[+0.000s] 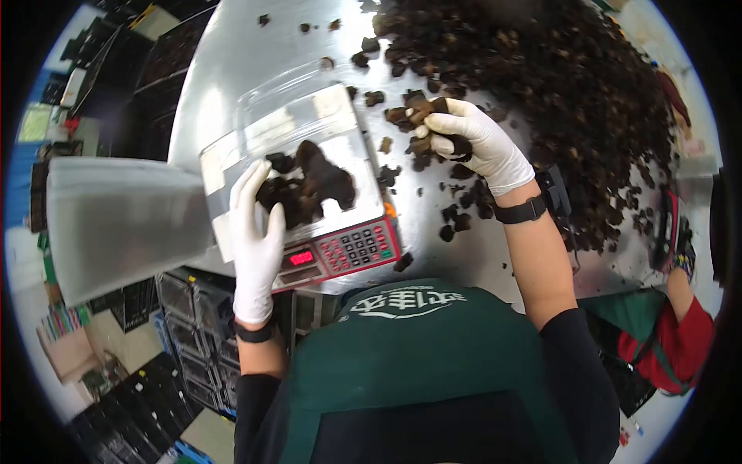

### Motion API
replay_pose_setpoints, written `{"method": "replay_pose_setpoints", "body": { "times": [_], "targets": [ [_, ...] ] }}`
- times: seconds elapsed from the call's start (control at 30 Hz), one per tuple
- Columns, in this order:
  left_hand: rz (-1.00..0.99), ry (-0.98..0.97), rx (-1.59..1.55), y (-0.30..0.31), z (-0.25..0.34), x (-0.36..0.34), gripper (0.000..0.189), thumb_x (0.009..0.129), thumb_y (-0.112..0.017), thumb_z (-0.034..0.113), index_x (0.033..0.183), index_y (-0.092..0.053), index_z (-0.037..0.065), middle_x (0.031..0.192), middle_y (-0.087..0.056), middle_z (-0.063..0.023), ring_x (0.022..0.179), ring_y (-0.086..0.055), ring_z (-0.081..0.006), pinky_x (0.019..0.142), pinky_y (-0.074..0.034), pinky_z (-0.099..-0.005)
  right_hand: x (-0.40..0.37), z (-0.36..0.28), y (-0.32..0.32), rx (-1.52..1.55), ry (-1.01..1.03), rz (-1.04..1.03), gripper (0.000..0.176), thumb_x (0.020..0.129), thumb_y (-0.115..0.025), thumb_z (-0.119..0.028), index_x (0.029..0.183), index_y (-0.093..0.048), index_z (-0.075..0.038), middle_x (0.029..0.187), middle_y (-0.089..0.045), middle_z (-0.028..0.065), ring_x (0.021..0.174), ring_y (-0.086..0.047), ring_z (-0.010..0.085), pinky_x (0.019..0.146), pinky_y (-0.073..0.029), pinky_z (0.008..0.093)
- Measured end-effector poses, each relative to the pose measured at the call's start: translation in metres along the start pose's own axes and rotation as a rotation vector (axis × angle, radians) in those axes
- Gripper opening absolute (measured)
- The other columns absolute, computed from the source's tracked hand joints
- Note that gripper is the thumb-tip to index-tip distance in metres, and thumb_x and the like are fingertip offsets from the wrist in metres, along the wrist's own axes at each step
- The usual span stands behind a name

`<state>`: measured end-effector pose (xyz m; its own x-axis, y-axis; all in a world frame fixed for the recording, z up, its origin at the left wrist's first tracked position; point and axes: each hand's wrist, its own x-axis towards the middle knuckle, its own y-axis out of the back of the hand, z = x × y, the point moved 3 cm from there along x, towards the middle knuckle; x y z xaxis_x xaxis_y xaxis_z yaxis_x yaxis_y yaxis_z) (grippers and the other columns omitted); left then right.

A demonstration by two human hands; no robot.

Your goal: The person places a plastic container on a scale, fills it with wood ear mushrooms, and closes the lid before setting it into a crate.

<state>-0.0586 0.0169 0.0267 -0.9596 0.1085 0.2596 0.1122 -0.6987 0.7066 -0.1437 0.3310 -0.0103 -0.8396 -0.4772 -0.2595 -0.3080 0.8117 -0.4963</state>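
A digital scale (359, 251) with a red keypad panel and lit red digits stands on the metal table. Dark brown, irregular pieces (328, 182) lie on its pan, beside a clear plastic container (282, 97). My left hand (255, 224), in a white glove, rests at the left side of these pieces with thumb and fingers apart; it does not visibly grip any. To the right of the scale, my right hand (475, 139), also gloved, has its fingers curled round several dark pieces (421, 112) above the table.
A large heap of dark pieces (541, 77) covers the table's (479, 267) upper right, with loose ones scattered near the scale. A translucent bag (127, 224) hangs at the left. Black crates (185, 332) stand lower left. A co-worker in red (684, 340) is at the right.
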Motion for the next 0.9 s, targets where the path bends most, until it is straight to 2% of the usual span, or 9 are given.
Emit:
{"method": "replay_pose_setpoints", "body": {
  "times": [0.1, 0.17, 0.2, 0.37, 0.5, 0.57, 0.7, 0.73, 0.9],
  "targets": [
    [0.033, 0.016, -0.032, 0.002, -0.001, -0.002, 0.063, 0.077, -0.057, -0.012, 0.138, -0.051, 0.001, 0.138, -0.052, -0.0178, 0.133, -0.049, -0.0309, 0.116, -0.034, -0.0380, 0.016, -0.012, -0.070, -0.322, 0.012, -0.152, 0.029, 0.088, -0.068, -0.016, 0.108, -0.069, 0.005, 0.089, -0.071, 0.0077, 0.064, -0.053, 0.0062, 0.069, -0.047, 0.0226],
    [0.033, 0.038, -0.046, 0.001, 0.001, -0.004, 0.063, 0.077, -0.057, -0.012, 0.139, -0.051, 0.002, 0.138, -0.052, -0.0178, 0.134, -0.048, -0.0303, 0.116, -0.034, -0.0381, 0.035, 0.001, -0.099, -0.489, 0.215, -0.236, 0.031, 0.089, -0.066, -0.016, 0.113, -0.068, 0.003, 0.085, -0.070, 0.0041, 0.064, -0.056, 0.0053, 0.057, -0.042, 0.0206],
    [0.048, 0.042, -0.108, -0.002, 0.001, -0.005, 0.062, 0.078, -0.058, -0.011, 0.138, -0.052, 0.003, 0.137, -0.053, -0.0169, 0.131, -0.050, -0.0287, 0.112, -0.038, -0.0379, 0.037, -0.006, -0.114, -0.574, 0.133, -0.304, 0.032, 0.090, -0.067, -0.018, 0.115, -0.067, 0.002, 0.088, -0.070, 0.0049, 0.070, -0.059, 0.0057, 0.059, -0.043, 0.0198],
    [0.265, 0.082, -0.200, 0.002, 0.012, -0.002, 0.054, 0.082, -0.076, 0.003, 0.132, -0.058, 0.004, 0.128, -0.060, -0.0134, 0.119, -0.057, -0.0239, 0.103, -0.045, -0.0347, 0.064, 0.033, -0.123, -0.066, -0.119, -0.275, 0.024, 0.096, -0.064, -0.018, 0.112, -0.065, 0.000, 0.092, -0.069, 0.0031, 0.063, -0.053, 0.0019, 0.053, -0.041, 0.0140],
    [0.305, 0.074, -0.076, 0.010, 0.023, 0.002, 0.044, 0.080, -0.080, 0.007, 0.121, -0.064, 0.004, 0.110, -0.062, -0.0079, 0.097, -0.058, -0.0164, 0.088, -0.049, -0.0305, 0.063, 0.033, -0.125, -0.076, -0.148, -0.263, 0.026, 0.097, -0.061, -0.016, 0.115, -0.061, 0.002, 0.093, -0.069, 0.0063, 0.062, -0.054, 0.0020, 0.052, -0.040, 0.0136],
    [0.265, 0.118, -0.136, 0.004, 0.019, 0.007, 0.032, 0.082, -0.079, 0.006, 0.111, -0.067, 0.002, 0.086, -0.062, -0.0020, 0.075, -0.055, -0.0103, 0.069, -0.048, -0.0268, 0.066, 0.034, -0.124, -0.150, -0.142, -0.287, 0.029, 0.097, -0.061, -0.016, 0.119, -0.061, 0.003, 0.093, -0.068, 0.0060, 0.062, -0.053, 0.0027, 0.053, -0.041, 0.0145],
    [0.299, 0.251, -0.276, 0.000, 0.008, 0.003, 0.024, 0.083, -0.076, 0.008, 0.107, -0.071, 0.004, 0.081, -0.067, -0.0006, 0.074, -0.056, -0.0080, 0.073, -0.044, -0.0245, 0.062, 0.024, -0.136, -0.282, -0.030, -0.334, 0.036, 0.096, -0.063, -0.017, 0.126, -0.060, 0.002, 0.095, -0.068, 0.0062, 0.061, -0.051, 0.0037, 0.056, -0.042, 0.0166],
    [0.313, 0.243, -0.229, 0.002, 0.006, 0.002, 0.022, 0.084, -0.075, 0.008, 0.106, -0.072, 0.004, 0.080, -0.067, -0.0003, 0.074, -0.055, -0.0079, 0.073, -0.044, -0.0244, 0.063, 0.018, -0.136, -0.417, 0.006, -0.351, 0.040, 0.094, -0.063, -0.017, 0.131, -0.059, -0.002, 0.104, -0.069, 0.0076, 0.073, -0.060, 0.0089, 0.071, -0.050, 0.0220],
    [0.306, 0.255, -0.085, 0.015, -0.010, -0.010, 0.017, 0.087, -0.070, 0.006, 0.104, -0.072, 0.004, 0.082, -0.067, 0.0008, 0.074, -0.055, -0.0070, 0.072, -0.043, -0.0240, 0.069, 0.026, -0.131, -1.128, 0.611, -0.361, 0.046, 0.086, -0.067, -0.022, 0.131, -0.060, -0.011, 0.131, -0.060, 0.0132, 0.114, -0.060, 0.0280, 0.096, -0.049, 0.0396]
  ]
}}
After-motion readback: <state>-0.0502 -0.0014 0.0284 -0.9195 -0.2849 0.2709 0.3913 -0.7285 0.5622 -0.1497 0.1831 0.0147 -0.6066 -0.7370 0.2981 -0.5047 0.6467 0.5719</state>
